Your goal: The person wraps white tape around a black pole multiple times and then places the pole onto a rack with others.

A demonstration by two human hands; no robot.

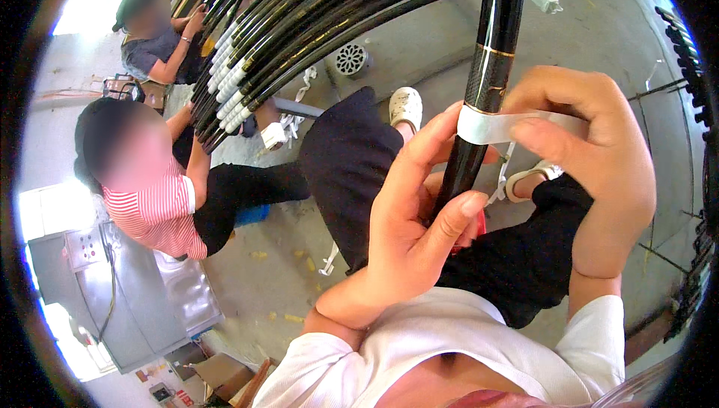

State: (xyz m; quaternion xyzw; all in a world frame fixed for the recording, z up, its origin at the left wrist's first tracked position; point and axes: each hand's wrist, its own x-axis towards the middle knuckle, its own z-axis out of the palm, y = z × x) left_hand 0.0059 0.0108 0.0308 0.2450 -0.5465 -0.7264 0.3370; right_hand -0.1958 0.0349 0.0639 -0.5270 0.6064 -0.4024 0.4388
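A glossy black rod (500, 11) with thin gold rings slants up through the middle, thick like a fishing pole blank. My left hand (408, 221) is wrapped round its lower part, with the thumb in front and the fingers behind. Whitish tape (483, 128) goes round the rod just above that grip. My right hand (610, 157) pinches the tape's free strip between thumb and fingers, to the right of the rod, and the strip is stretched out from it. The rod's lower end is hidden behind my left hand.
Many similar black rods (329, 29) lie side by side at the upper left, several with white wrapped bands (231, 86). Two people (153, 206) sit beyond them on the left. A round drain-like grate (350, 59) and tape scraps (329, 260) are on the floor. Dark racks (685, 41) line the right.
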